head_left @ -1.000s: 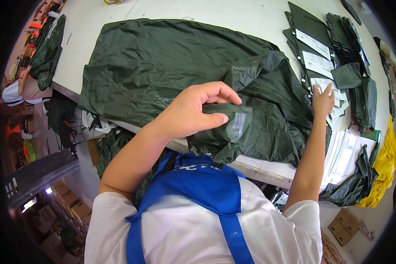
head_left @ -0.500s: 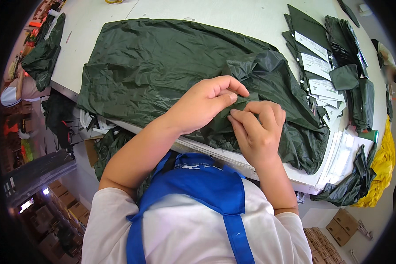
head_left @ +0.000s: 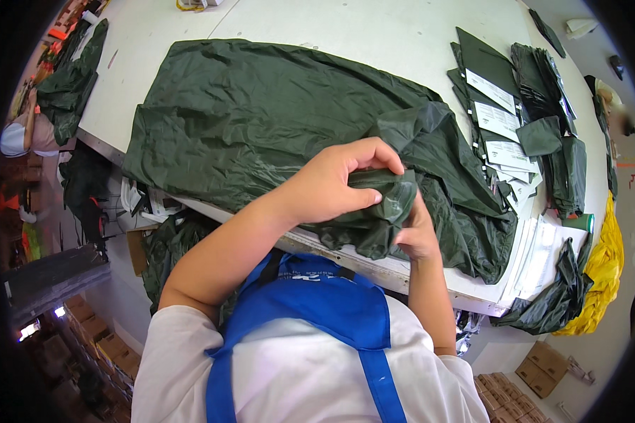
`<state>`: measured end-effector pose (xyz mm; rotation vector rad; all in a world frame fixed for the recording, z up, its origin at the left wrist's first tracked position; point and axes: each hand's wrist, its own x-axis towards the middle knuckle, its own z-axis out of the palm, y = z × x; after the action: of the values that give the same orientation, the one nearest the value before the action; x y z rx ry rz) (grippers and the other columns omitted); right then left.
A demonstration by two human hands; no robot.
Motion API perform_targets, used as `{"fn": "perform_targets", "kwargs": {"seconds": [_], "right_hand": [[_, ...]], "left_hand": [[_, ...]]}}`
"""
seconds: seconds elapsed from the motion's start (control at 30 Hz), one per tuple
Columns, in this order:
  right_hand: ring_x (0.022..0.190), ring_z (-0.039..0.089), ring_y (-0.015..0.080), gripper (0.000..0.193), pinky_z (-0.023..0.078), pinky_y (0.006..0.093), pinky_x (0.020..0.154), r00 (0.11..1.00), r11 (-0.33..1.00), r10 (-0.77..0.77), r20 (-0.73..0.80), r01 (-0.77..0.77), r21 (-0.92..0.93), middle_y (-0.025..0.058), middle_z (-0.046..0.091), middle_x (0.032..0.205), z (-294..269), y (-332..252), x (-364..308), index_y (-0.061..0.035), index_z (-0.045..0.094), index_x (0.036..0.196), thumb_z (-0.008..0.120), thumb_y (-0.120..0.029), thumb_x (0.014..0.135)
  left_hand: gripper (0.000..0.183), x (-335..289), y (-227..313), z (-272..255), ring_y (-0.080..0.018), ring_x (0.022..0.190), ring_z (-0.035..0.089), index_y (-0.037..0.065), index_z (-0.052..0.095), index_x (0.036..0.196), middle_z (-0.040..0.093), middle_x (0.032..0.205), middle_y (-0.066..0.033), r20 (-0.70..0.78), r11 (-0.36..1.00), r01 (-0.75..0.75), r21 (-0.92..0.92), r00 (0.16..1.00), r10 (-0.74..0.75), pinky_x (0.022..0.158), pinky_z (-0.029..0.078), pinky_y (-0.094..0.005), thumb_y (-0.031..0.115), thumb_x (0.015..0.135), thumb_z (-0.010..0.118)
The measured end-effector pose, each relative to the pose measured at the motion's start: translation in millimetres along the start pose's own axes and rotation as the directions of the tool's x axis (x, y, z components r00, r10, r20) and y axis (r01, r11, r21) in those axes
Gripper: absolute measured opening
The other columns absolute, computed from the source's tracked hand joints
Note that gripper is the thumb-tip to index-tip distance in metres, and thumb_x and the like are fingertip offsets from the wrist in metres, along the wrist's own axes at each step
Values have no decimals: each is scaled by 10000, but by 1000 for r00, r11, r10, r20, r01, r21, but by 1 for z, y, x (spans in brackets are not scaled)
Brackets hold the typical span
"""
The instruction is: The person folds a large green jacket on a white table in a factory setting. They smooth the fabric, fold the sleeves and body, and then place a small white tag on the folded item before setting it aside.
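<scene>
A dark green garment (head_left: pixel 254 106) of thin, shiny, wrinkled fabric lies spread across the white table, its near part bunched in front of me. My left hand (head_left: pixel 331 182) curls over a raised fold of it, thumb and fingers closing on the cloth from the left. On the other side of the same fold, my right hand (head_left: pixel 421 229) holds the fabric with the thumb in front; most of its fingers are hidden behind the cloth. Between both hands a stiffer-looking folded edge stands up, lighter at its rim. The exact part of the garment cannot be made out.
To the right lie folded dark green pieces (head_left: pixel 481 60) with white printed sheets (head_left: pixel 497 120), beside dark packed bundles (head_left: pixel 568 173). A yellow cloth (head_left: pixel 600 282) hangs past the table's right end. Another person (head_left: pixel 22 134) is at the far left. Cardboard cartons (head_left: pixel 543 366) stand below right.
My right hand has turned from a pinch into a grip behind the fabric, lower down. A fold of the garment now stands raised between my hands. The view has shifted slightly.
</scene>
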<state>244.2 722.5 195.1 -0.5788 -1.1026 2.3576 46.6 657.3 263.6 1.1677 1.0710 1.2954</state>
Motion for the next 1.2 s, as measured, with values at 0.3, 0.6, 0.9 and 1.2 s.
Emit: {"fn": "perform_targets", "kwargs": {"seconds": [0.3, 0.6, 0.9, 1.2], "right_hand": [[803, 507, 88, 133, 422, 221, 722, 794, 908, -393, -463, 416, -58, -7, 523, 847, 34, -10, 46, -82, 465, 894, 529, 17, 831], [563, 388, 35, 272, 365, 213, 490, 814, 531, -559, -158, 205, -822, -17, 418, 690, 36, -21, 41, -90, 407, 750, 589, 110, 733], [933, 579, 179, 266, 443, 300, 846, 900, 549, -419, 118, 355, -757, 69, 610, 964, -23, -22, 98, -33, 575, 1078, 584, -207, 877], [1322, 337, 335, 456, 236, 565, 1068, 852, -390, -403, -335, -490, -780, 72, 381, 1441, -219, -18, 111, -246, 449, 1366, 425, -421, 946]], "left_hand": [[493, -41, -31, 20, -237, 776, 571, 103, 584, 1121, 564, 1057, -116, 72, 431, -420, 799, 778, 624, 677, 499, -329, -4, 661, 728], [315, -28, -30, -29, -156, 666, 507, 46, 462, 896, 506, 736, -45, -638, 865, 93, 493, 715, 287, 610, 438, -276, -63, 697, 681], [362, -21, -33, -118, -112, 885, 587, 17, 560, 1089, 602, 1037, -34, -586, 970, 224, 97, 800, -126, 768, 500, -247, -89, 754, 646], [220, -7, -151, -326, -357, 765, 573, 86, 546, 989, 593, 853, -155, -729, 366, 694, 620, 682, -59, 720, 470, -370, 48, 782, 612]]}}
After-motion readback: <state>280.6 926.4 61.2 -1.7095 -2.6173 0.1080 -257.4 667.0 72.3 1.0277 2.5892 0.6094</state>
